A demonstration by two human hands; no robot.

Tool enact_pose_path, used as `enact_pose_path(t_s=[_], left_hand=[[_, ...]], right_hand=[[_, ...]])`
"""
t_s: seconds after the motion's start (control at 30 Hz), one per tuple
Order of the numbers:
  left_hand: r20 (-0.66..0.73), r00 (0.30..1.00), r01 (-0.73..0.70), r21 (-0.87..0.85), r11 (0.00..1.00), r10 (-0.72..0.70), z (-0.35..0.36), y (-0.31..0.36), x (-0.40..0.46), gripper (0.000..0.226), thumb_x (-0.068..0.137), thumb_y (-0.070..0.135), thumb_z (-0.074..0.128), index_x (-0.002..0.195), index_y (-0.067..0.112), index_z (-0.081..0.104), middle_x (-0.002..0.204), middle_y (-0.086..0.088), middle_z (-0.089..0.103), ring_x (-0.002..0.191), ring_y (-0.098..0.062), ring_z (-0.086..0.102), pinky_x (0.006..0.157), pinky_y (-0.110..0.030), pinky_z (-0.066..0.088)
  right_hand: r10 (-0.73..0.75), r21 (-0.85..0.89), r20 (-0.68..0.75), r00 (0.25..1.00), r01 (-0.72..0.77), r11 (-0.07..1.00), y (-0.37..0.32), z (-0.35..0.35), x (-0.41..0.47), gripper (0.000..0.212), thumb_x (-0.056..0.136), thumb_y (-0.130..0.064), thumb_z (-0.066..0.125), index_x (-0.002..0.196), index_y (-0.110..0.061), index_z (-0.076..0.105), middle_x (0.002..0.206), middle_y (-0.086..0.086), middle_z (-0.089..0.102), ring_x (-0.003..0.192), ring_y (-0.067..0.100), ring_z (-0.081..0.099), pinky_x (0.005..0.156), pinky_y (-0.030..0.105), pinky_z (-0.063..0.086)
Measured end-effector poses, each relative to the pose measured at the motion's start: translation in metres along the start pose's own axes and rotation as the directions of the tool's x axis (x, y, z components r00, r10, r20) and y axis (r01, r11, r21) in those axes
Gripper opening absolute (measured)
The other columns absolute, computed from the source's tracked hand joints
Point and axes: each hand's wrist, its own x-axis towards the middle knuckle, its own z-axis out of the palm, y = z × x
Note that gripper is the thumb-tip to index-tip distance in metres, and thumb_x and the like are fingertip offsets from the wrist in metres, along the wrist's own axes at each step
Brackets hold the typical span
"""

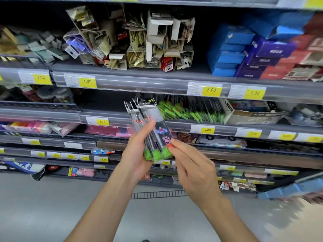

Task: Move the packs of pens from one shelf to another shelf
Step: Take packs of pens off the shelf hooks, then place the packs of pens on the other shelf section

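Three clear packs of pens with green caps and a cartoon pig print stand upright in my left hand, which is shut around their lower half. My right hand pinches the bottom right corner of the front pack with thumb and forefinger. Both hands are in front of the middle shelf. More packs of the same pens lie in a slanted row on that shelf, just right of the held packs. The stretch of that shelf left of the row is dark and bare.
The upper shelf carries cardboard boxes of small carded goods and blue, purple and red boxes. A cardboard box sits right of the pen row. Lower shelves hold pink items and toys. Grey floor lies below.
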Motion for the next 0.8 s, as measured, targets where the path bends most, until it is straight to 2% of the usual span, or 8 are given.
enact_pose_path(t_s=[0.1,0.17,0.2,0.27,0.33,0.53,0.63,0.8], left_hand=[[-0.038,0.999,-0.022,0.1,0.995,0.026,0.008,0.002,-0.031,0.065,0.074,0.013,0.085,0.132,-0.003,0.063,0.11,-0.025,0.073,0.085,-0.035,0.074,0.068,-0.043,0.062],[-0.03,0.999,-0.017,0.117,0.993,0.021,0.013,0.004,-0.051,0.058,0.072,0.012,0.081,0.128,0.004,0.066,0.108,-0.023,0.077,0.084,-0.036,0.077,0.065,-0.045,0.063],[-0.015,1.0,-0.015,0.13,0.991,0.017,0.017,0.004,-0.06,0.055,0.071,0.013,0.081,0.125,0.008,0.068,0.108,-0.022,0.078,0.085,-0.037,0.078,0.065,-0.047,0.063],[0.031,0.999,-0.02,0.156,0.987,0.016,0.028,0.002,-0.074,0.048,0.068,0.014,0.083,0.115,0.015,0.075,0.106,-0.018,0.08,0.084,-0.036,0.079,0.064,-0.049,0.064],[0.086,0.996,-0.036,0.188,0.981,0.02,0.047,-0.003,-0.08,0.038,0.064,0.015,0.086,0.101,0.022,0.08,0.1,-0.012,0.082,0.084,-0.032,0.08,0.064,-0.046,0.064],[0.296,0.953,-0.017,0.25,0.968,-0.06,0.138,-0.046,-0.076,0.05,0.062,0.017,0.091,0.111,0.014,0.077,0.105,-0.011,0.082,0.091,-0.023,0.081,0.066,-0.035,0.064],[0.416,0.904,-0.023,0.281,0.959,-0.101,0.186,-0.082,-0.076,0.031,0.073,0.01,0.089,0.102,0.02,0.082,0.109,-0.017,0.08,0.093,-0.03,0.079,0.074,-0.04,0.064],[0.491,0.864,-0.075,0.346,0.935,-0.112,0.271,-0.14,-0.091,0.046,0.075,0.02,0.089,0.117,0.009,0.074,0.111,-0.018,0.08,0.099,-0.035,0.078,0.078,-0.043,0.063]], right_hand=[[0.037,0.079,0.028,0.999,-0.039,0.996,-0.026,-0.024,-0.005,0.031,0.09,0.011,0.059,0.114,0.001,0.074,0.128,0.01,0.069,0.12,0.024,0.066,0.099,0.038,0.055],[0.328,0.299,0.003,0.945,-0.314,0.901,-0.047,-0.043,-0.009,0.037,0.088,0.01,0.057,0.115,-0.007,0.076,0.125,0.004,0.072,0.116,0.019,0.068,0.094,0.034,0.057],[0.559,0.457,0.01,0.829,-0.501,0.735,-0.057,-0.053,-0.009,0.037,0.09,0.003,0.057,0.115,-0.015,0.077,0.121,0.0,0.075,0.111,0.017,0.071,0.089,0.032,0.059],[0.84,0.67,0.1,0.533,-0.66,0.338,-0.072,-0.077,-0.005,0.031,0.092,-0.014,0.06,0.111,-0.03,0.078,0.106,-0.001,0.078,0.096,0.017,0.075,0.078,0.03,0.061],[0.893,0.675,0.165,0.419,-0.708,0.208,-0.076,-0.1,-0.003,0.021,0.096,-0.021,0.067,0.109,-0.034,0.077,0.095,0.002,0.079,0.083,0.02,0.074,0.068,0.03,0.06],[0.899,0.618,0.06,0.434,-0.723,0.308,-0.067,-0.178,-0.008,0.02,0.096,-0.017,0.07,0.104,-0.031,0.08,0.083,-0.006,0.077,0.076,0.007,0.069,0.067,0.025,0.055],[0.915,0.608,-0.022,0.402,-0.721,0.331,-0.05,-0.227,-0.025,0.021,0.094,-0.012,0.071,0.099,-0.029,0.082,0.078,0.0,0.074,0.072,0.009,0.062,0.068,0.031,0.049],[0.922,0.627,-0.043,0.384,-0.708,0.324,-0.019,-0.308,-0.063,0.016,0.094,-0.017,0.072,0.095,-0.03,0.081,0.069,-0.006,0.067,0.068,0.01,0.059,0.054,0.02,0.048]])
